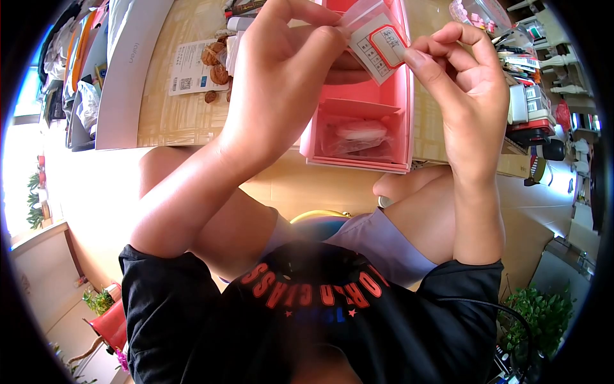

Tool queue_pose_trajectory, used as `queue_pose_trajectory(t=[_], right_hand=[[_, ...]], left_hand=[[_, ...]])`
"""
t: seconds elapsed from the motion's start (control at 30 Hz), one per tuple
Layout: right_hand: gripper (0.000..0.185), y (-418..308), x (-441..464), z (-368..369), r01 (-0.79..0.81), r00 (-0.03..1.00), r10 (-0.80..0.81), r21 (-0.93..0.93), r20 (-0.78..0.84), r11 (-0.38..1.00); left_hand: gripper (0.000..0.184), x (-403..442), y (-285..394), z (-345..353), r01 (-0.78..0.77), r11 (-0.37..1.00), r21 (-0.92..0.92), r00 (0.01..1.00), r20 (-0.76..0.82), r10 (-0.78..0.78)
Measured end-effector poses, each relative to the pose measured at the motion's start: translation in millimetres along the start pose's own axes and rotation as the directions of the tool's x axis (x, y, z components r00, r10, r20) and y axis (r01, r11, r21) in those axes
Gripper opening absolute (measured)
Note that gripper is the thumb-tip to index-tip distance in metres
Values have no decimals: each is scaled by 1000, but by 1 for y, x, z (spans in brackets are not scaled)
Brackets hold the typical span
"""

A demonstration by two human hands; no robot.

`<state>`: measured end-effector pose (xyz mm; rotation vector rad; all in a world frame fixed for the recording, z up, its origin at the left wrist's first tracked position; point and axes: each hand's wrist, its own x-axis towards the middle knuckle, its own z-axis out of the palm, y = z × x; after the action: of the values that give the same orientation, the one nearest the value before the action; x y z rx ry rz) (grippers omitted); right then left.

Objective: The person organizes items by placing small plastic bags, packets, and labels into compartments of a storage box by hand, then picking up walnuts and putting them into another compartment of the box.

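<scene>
A small clear zip bag (pixel 376 52) with a white paper label framed in red is held up over the pink box. At its upper left edge, my left hand (pixel 281 77) pinches it between thumb and fingers. Thumb and index finger of my right hand (pixel 470 96) grip the bag's right edge, with the other fingers curled loosely. Below lies the open pink box (pixel 409 137), split by a divider. Its near compartment contains clear plastic bags (pixel 361 136) with something whitish in them. My left hand hides part of the far compartment.
Left of the box are walnuts (pixel 219 72), a printed white card (pixel 185 67) and a long white box (pixel 131 83) on the table. A clear tub (pixel 480 14) with pink pieces stands at the back right. Stacked items (pixel 531 102) line the right edge.
</scene>
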<state>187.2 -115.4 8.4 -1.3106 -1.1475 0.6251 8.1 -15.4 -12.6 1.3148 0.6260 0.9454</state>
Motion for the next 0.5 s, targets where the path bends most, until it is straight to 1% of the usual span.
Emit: queue_pose_trajectory(t=[0.2, 0.5], right_hand=[[27, -1, 0, 0, -19, 1000, 19, 9, 6, 1000], [26, 0, 1, 1, -6, 1000, 6, -13, -6, 1000]], left_hand=[[14, 0, 2, -1, 11, 1000, -12, 1000, 8, -11], [13, 1, 1, -1, 6, 1000, -15, 1000, 5, -6]])
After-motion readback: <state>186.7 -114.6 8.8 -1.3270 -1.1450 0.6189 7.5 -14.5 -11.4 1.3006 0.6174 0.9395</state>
